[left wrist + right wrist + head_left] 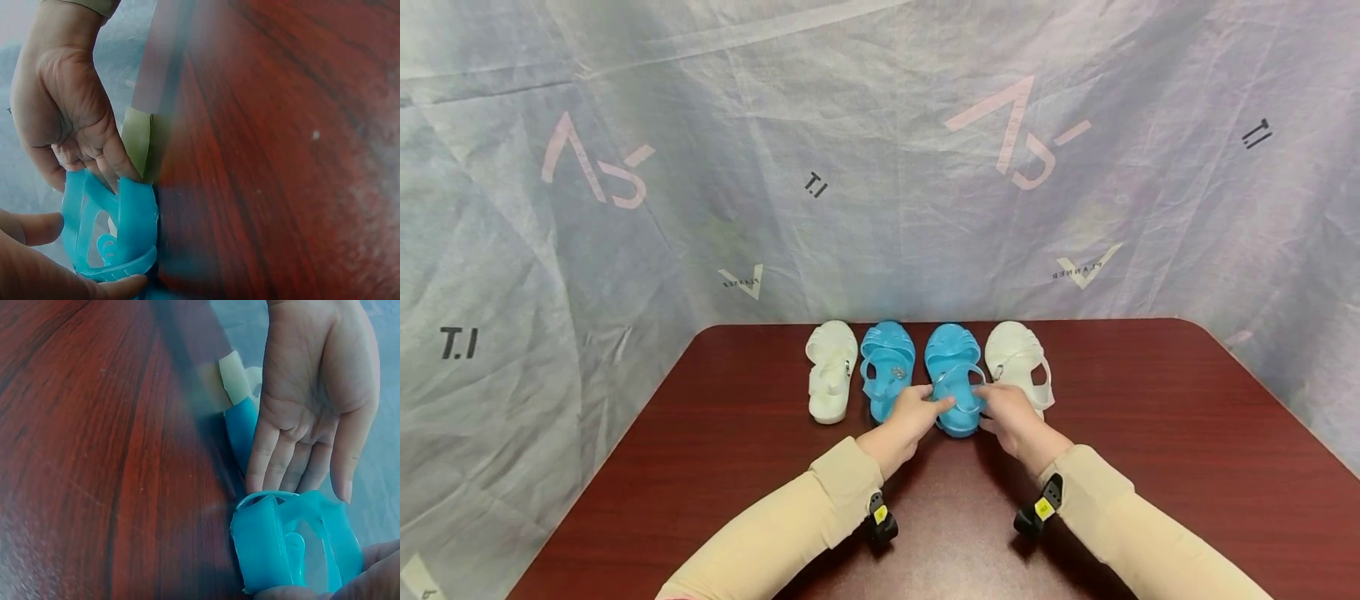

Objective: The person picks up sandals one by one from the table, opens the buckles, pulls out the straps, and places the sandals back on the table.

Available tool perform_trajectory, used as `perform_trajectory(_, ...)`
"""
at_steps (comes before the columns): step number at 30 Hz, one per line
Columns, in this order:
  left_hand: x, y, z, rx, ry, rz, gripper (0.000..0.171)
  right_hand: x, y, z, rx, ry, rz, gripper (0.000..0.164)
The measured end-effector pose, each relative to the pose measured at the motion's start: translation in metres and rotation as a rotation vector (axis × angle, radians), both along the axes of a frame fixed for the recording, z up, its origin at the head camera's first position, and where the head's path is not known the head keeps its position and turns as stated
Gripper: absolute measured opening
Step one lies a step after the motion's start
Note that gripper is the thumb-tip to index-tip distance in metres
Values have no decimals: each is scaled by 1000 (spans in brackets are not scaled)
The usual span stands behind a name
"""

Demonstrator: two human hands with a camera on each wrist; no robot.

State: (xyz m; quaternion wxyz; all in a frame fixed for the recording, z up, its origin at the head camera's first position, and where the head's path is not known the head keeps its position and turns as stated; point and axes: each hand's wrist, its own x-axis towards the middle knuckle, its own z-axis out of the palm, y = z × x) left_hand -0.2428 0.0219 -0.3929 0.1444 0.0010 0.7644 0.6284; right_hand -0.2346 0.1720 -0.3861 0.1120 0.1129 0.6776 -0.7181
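Four sandals stand in a row at the back of the table, toes toward the curtain. Both hands are at the heel part of the right-hand blue sandal. From its left side my left hand holds it, thumb over the top and fingers along the side. My right hand grips the opposite side by the strap, fingers partly bent in the left wrist view. Left of it lies the other blue sandal, its heel partly behind my left hand. A white sandal is close behind my right hand.
Another white sandal sits at the left end of the row. The dark red wooden table ends at a grey printed curtain behind the toes. Black wrist cameras hang under both cuffs.
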Motion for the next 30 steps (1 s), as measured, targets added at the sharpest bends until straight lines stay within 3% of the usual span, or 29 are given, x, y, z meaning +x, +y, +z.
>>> perform_trajectory(30,5,-6,-3,1,7,-29,62,9,-5,-2,12,20,-19,56)
